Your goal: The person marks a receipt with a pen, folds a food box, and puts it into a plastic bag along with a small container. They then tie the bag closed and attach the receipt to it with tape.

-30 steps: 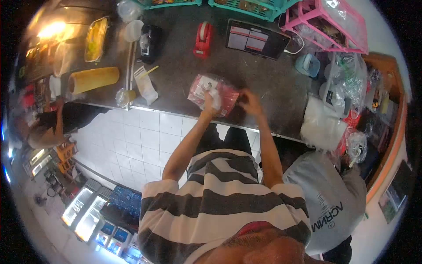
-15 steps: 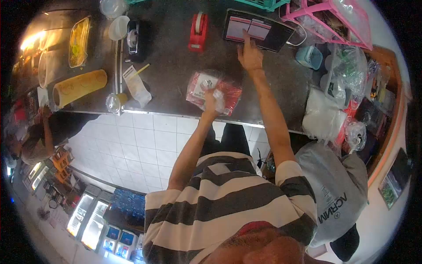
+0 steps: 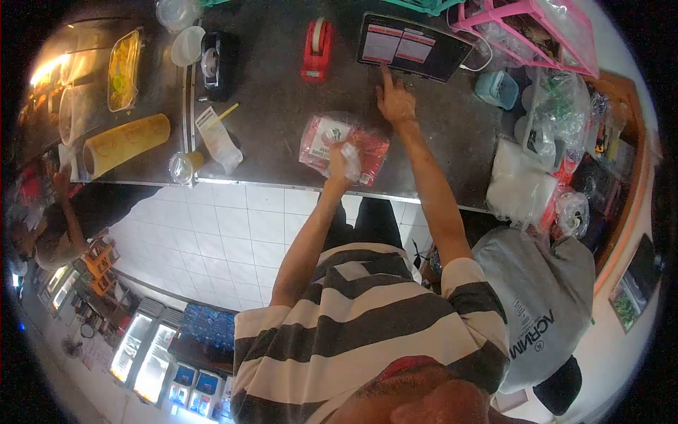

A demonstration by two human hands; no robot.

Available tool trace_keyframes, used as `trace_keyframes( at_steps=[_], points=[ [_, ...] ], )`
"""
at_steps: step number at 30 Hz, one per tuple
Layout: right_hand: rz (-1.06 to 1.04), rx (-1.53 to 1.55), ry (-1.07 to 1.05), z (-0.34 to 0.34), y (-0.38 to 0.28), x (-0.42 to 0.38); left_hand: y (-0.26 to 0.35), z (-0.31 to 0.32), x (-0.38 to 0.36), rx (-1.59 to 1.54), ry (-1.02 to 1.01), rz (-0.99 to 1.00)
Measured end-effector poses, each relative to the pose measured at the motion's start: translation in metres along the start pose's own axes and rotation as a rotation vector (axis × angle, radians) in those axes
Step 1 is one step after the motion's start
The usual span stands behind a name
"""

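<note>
My left hand point(image 3: 340, 167) is closed on the gathered clear plastic of a red-and-white printed packet point(image 3: 367, 152), which lies at the front edge of the dark counter. Part of the packet is hidden under the fingers. Just below a tablet point(image 3: 417, 46) on a stand, my right hand point(image 3: 397, 104) has its index finger stretched toward the lower edge of the screen and holds nothing. White panels with red bars are lit on that screen. A red tape dispenser point(image 3: 316, 60) stands left of the tablet.
On the left are a black tape dispenser point(image 3: 210, 65), a paper slip point(image 3: 220, 141), a lidded cup point(image 3: 183, 167) and a yellow roll point(image 3: 127, 145). A blue container point(image 3: 496, 90), plastic bags point(image 3: 521, 185) and a pink basket point(image 3: 590, 42) line the right. Another person's arm point(image 3: 67, 201) shows far left.
My right hand has drawn back from the tablet screen, down toward me, and its fingertip now sits at the lower edge. My left hand stays on the packet.
</note>
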State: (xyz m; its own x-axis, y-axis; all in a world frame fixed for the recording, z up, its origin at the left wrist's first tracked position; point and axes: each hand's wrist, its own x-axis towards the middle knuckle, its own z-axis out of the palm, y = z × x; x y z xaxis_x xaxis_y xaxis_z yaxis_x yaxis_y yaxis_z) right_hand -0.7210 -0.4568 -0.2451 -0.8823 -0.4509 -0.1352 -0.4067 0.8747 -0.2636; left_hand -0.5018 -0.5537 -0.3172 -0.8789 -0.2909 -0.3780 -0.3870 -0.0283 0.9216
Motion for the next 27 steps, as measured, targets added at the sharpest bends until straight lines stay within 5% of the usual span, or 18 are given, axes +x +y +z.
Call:
trace_keyframes(
  at_steps=[4, 8, 10, 12, 15, 18, 20, 21, 25, 27],
  points=[
    [0.056, 0.193, 0.028, -0.016, -0.002, -0.009, 0.092, -0.014, -0.004, 0.326, -0.021, 0.056],
    [0.107, 0.981, -0.096, -0.069, -0.026, -0.069, 0.129, -0.025, -0.024, 0.528, 0.079, 0.187],
    [-0.147, 0.868, 0.013, -0.041, -0.024, -0.108, 0.141, -0.025, -0.033, 0.187, 0.060, 0.146],
    [-0.128, 0.562, -0.151, -0.062, -0.036, -0.142, 0.142, -0.024, -0.037, -0.116, -0.014, 0.062],
    [-0.034, 0.515, -0.020, -0.055, -0.026, -0.159, 0.172, -0.016, -0.044, 0.198, -0.057, 0.229],
    [0.000, 0.566, 0.058, -0.083, 0.001, -0.160, 0.148, -0.012, -0.053, 0.184, 0.077, 0.105],
    [0.152, 0.455, 0.239, -0.104, 0.055, -0.153, 0.142, -0.013, -0.058, 0.663, 0.203, 0.536],
    [0.214, 0.400, 0.336, -0.115, 0.092, -0.146, 0.144, -0.013, -0.059, 0.621, 0.127, 0.393],
    [0.356, 0.262, 0.656, -0.157, 0.211, -0.080, 0.125, -0.005, -0.056, 0.783, 0.242, 0.453],
    [0.314, 0.211, 0.615, -0.157, 0.252, -0.021, 0.122, -0.002, -0.053, 0.818, 0.259, 0.379]
  ],
)
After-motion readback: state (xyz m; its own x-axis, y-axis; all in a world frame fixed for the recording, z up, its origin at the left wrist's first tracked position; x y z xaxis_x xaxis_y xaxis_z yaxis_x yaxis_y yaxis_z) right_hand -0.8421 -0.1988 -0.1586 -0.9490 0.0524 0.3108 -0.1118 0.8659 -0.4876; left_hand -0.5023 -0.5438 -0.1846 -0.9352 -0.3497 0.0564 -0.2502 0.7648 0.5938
